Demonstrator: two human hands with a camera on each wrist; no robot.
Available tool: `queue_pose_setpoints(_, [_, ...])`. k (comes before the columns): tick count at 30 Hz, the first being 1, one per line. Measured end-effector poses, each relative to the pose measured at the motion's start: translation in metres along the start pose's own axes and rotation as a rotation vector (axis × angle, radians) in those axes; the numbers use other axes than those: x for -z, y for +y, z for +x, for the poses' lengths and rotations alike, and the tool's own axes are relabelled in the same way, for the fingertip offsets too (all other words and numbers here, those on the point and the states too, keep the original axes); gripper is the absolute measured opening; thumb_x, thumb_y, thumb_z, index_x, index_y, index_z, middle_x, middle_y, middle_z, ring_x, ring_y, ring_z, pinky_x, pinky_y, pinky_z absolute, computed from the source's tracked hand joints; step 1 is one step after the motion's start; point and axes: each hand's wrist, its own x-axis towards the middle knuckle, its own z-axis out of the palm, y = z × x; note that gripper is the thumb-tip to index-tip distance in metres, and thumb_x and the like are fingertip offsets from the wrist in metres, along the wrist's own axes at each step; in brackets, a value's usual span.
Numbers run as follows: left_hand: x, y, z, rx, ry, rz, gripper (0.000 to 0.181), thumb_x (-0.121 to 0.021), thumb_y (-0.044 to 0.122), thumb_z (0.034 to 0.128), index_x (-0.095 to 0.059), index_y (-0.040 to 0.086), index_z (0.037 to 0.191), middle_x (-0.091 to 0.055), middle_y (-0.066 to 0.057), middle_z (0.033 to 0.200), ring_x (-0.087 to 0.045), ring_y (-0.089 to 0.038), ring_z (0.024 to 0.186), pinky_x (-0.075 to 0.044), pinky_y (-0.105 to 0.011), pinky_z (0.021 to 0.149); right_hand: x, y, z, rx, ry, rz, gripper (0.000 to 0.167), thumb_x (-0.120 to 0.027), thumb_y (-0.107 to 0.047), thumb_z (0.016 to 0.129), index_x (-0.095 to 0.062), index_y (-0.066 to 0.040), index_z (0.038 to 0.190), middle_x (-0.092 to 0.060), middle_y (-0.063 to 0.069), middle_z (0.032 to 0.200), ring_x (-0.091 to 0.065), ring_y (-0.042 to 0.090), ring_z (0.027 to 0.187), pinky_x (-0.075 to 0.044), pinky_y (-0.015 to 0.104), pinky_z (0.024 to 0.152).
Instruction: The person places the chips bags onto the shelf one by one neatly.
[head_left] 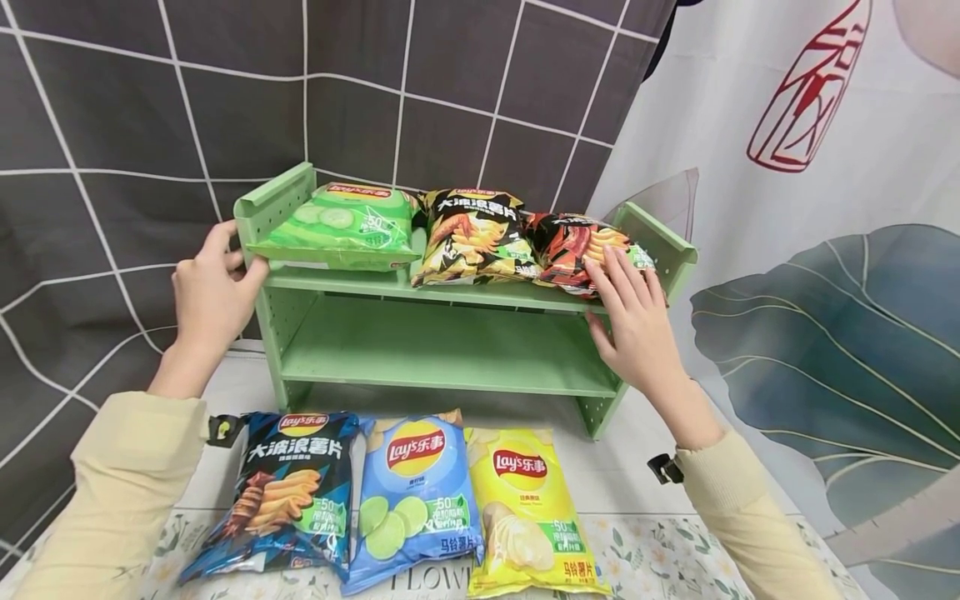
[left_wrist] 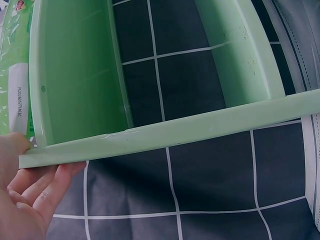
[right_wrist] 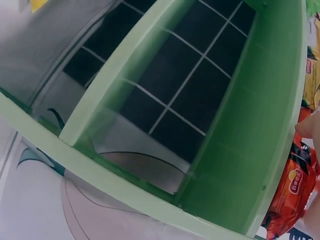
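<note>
A two-tier light green shelf (head_left: 450,342) stands on the table. My left hand (head_left: 213,296) grips its left side panel (left_wrist: 150,130), thumb on one side and fingers on the other. On the top tier lie a green chip bag (head_left: 352,225), a black-and-yellow chip bag (head_left: 476,237) and a red-and-black chip bag (head_left: 573,250). Extended fingers of my right hand (head_left: 637,333) rest on the red-and-black bag, while the thumb is lower, near the tier's front edge. In the right wrist view, part of that red bag (right_wrist: 290,190) shows beside the thumb.
In front of the shelf lie a dark blue chip bag (head_left: 292,492), a light blue chip bag (head_left: 416,500) and a yellow chip bag (head_left: 528,508), side by side on a flower-patterned cloth (head_left: 645,542). A dark checked curtain (head_left: 225,108) hangs behind.
</note>
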Motion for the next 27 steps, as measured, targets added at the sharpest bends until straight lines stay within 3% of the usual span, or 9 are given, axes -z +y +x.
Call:
queue_pose_setpoints(11, [0.0,0.001,0.0,-0.006,0.004,0.0,0.039,-0.055,0.014,0.0868,-0.059,0.003,0.124,-0.068,-0.022,0.067,-0.022,0.025,0.05,-0.038,-0.05,0.072,0.008,-0.011,-0.011,0.039,0.016,-0.004,0.063,-0.057,-0.018,0.085,-0.041,-0.013,0.146,-0.037,0.014,0.153,-0.028,0.032,0.143,-0.019,0.061,0.11])
queue_pose_setpoints(21, [0.001,0.0,-0.001,0.001,0.002,0.003,0.038,-0.055,0.014,0.0872,-0.059,0.003,0.124,-0.066,-0.021,0.064,-0.022,0.023,0.049,-0.038,-0.05,0.073,0.018,-0.032,-0.034,0.136,0.006,-0.004,0.049,-0.036,-0.032,0.098,-0.049,-0.01,0.14,-0.045,0.017,0.147,-0.036,0.036,0.138,-0.026,0.064,0.104])
queue_pose_setpoints(27, [0.001,0.001,0.0,-0.01,0.006,0.002,0.038,-0.055,0.014,0.0876,-0.059,0.003,0.123,-0.065,-0.021,0.064,-0.022,0.022,0.049,-0.037,-0.048,0.07,0.022,-0.052,-0.048,0.148,-0.08,0.025,0.052,-0.031,-0.038,0.101,-0.045,-0.01,0.143,-0.039,0.014,0.151,-0.032,0.033,0.142,-0.02,0.055,0.114])
